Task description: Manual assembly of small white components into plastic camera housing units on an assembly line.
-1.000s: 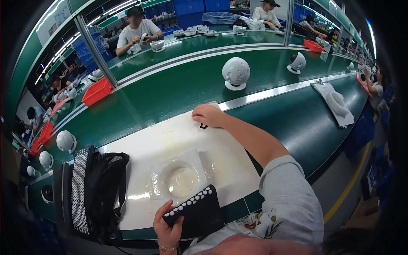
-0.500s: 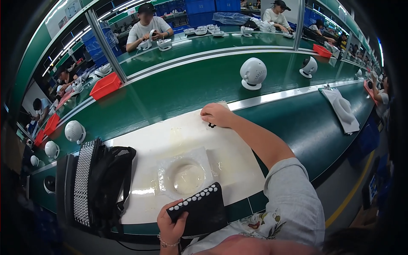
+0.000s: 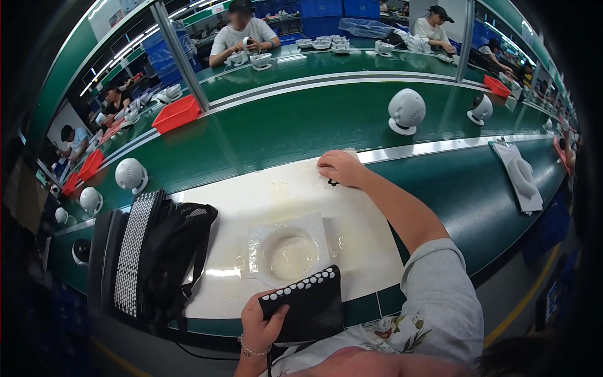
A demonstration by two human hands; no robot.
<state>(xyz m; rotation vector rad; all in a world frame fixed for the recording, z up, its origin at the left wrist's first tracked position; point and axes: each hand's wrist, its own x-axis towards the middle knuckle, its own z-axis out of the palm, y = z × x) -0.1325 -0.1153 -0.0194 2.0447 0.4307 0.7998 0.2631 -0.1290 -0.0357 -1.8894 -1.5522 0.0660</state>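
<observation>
My left hand [image 3: 267, 320] is closed on the edge of a black sheet [image 3: 314, 311] bearing a row of white round pads, low at the front of the bench. Beyond it, a square clear-wrapped holder [image 3: 254, 248] with a round hollow sits on a white board [image 3: 232, 188]. My right hand [image 3: 342, 168] reaches to the board's far edge with its fingers curled down; what they hold, if anything, is hidden. Right beside that hand lies a small black flower-shaped piece [image 3: 332, 183], and a bit of beige cloth [image 3: 350, 152] shows behind it.
Black sheets with white dots [image 3: 135, 251] and a black bag [image 3: 179, 251] stand on the left. White round devices [image 3: 407, 110] sit along the green conveyor [image 3: 270, 138]. At right lies a clipboard [image 3: 512, 169]. Red bins [image 3: 177, 114] and co-workers are beyond.
The whole view has shifted, so the bench appears farther right and slightly higher. Both hands keep about the same places relative to the board and the black sheet.
</observation>
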